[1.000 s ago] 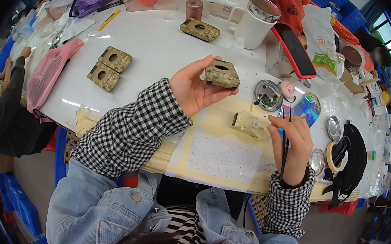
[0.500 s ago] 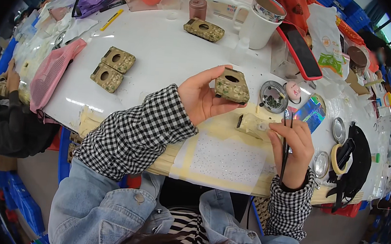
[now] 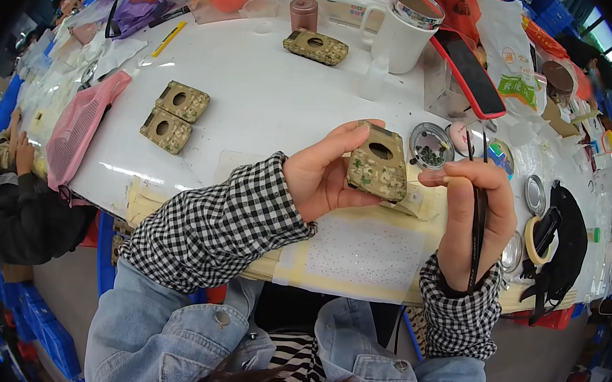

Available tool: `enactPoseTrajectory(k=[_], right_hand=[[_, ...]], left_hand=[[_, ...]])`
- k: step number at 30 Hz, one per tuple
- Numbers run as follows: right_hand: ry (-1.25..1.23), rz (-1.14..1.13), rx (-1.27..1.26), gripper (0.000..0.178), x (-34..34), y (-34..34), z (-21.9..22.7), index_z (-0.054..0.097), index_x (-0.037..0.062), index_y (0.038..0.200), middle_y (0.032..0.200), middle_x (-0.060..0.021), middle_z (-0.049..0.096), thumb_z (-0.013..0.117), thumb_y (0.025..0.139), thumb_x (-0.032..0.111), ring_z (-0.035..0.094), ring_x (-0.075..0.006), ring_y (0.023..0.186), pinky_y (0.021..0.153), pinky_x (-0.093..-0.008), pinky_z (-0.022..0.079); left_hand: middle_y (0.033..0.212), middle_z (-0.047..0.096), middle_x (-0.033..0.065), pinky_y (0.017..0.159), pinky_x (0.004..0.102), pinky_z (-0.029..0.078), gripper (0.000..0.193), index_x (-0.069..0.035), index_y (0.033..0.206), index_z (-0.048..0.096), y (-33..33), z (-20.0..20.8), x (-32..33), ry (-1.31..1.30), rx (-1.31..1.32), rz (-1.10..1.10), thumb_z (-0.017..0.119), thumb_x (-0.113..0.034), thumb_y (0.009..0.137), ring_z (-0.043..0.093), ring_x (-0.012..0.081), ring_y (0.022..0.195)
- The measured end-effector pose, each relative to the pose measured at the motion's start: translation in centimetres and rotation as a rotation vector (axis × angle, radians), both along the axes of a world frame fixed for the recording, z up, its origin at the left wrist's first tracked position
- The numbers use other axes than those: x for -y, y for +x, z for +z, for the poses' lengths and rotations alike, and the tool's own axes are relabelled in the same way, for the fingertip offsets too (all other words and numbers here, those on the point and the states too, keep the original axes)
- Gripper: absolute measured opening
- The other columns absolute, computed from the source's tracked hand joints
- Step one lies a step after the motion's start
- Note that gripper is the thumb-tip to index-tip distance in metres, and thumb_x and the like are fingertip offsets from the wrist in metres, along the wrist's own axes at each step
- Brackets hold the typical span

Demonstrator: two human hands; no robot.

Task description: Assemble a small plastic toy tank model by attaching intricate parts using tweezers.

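Observation:
My left hand holds up a camouflage-patterned block with a round hole, tilted toward me above the table. My right hand grips dark tweezers, their tips pointing up past a small round dish of tiny pieces. A small beige part lies on the yellowish mat just below the block. Both sleeves are black-and-white checked.
Two more camouflage blocks lie to the left and one at the back. A white mug, a red-edged phone, a pink mesh bag, tape roll and black strap crowd the white table. Another person sits at left.
My left hand has brought the block closer and tilted it more upright. My right hand with the tweezers has lifted off the mat toward the block.

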State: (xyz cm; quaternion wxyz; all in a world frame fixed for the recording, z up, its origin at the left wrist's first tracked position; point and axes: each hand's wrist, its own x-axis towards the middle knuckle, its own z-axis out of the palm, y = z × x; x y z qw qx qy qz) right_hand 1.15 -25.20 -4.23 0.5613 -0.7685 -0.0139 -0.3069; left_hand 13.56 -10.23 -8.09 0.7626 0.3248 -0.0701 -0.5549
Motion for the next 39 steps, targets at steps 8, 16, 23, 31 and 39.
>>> enactPoseTrajectory(k=[8,16,23,31,39], right_hand=[[0.042,0.031,-0.057,0.009,-0.3,0.4,-0.7,0.052,-0.0029,0.098,0.087,-0.0094,0.061,0.048,0.092,0.004,0.060,-0.0123,0.082,0.076,-0.0228,0.046],[-0.040,0.053,-0.038,0.009,-0.2,0.6,-0.9,0.052,-0.0037,0.099,0.085,-0.0092,0.059,0.048,0.091,0.001,0.061,-0.0132,0.081,0.075,-0.0231,0.047],[-0.048,0.037,-0.059,0.009,-0.4,0.6,-0.8,0.052,-0.0038,0.098,0.086,-0.0090,0.058,0.049,0.091,0.001,0.062,-0.0133,0.081,0.074,-0.0231,0.047],[-0.029,0.030,-0.054,0.010,-0.4,0.6,-0.9,0.052,-0.0033,0.098,0.086,-0.0094,0.060,0.048,0.092,0.003,0.062,-0.0131,0.081,0.075,-0.0232,0.047],[-0.098,-0.204,-0.014,0.008,1.6,-1.3,-0.8,0.055,-0.0026,0.092,0.082,-0.0087,0.062,0.051,0.090,0.004,0.058,-0.0127,0.075,0.074,-0.0238,0.045]], left_hand=[[0.123,0.050,0.0112,0.085,0.0360,0.054,0.044,-0.012,0.135,0.033,-0.4,0.0,0.0,0.017,0.066,-0.030,0.035,-0.036,0.097,0.057,0.0246,0.107],[0.126,0.047,0.0108,0.089,0.0384,0.052,0.046,-0.012,0.136,0.031,-0.5,0.0,0.0,0.024,0.106,-0.047,0.036,-0.036,0.097,0.054,0.0234,0.111],[0.126,0.047,0.0103,0.090,0.0393,0.051,0.047,-0.013,0.136,0.030,-0.6,0.1,0.0,0.035,0.094,-0.038,0.037,-0.036,0.096,0.054,0.0223,0.112],[0.126,0.047,0.0099,0.089,0.0378,0.052,0.047,-0.012,0.135,0.031,-0.5,0.0,0.0,0.027,0.095,-0.052,0.038,-0.037,0.096,0.054,0.0221,0.112],[0.123,0.050,0.0100,0.086,0.0335,0.054,0.043,-0.011,0.132,0.036,0.0,0.1,-0.1,0.009,0.069,0.012,0.040,-0.034,0.095,0.055,0.0229,0.110]])
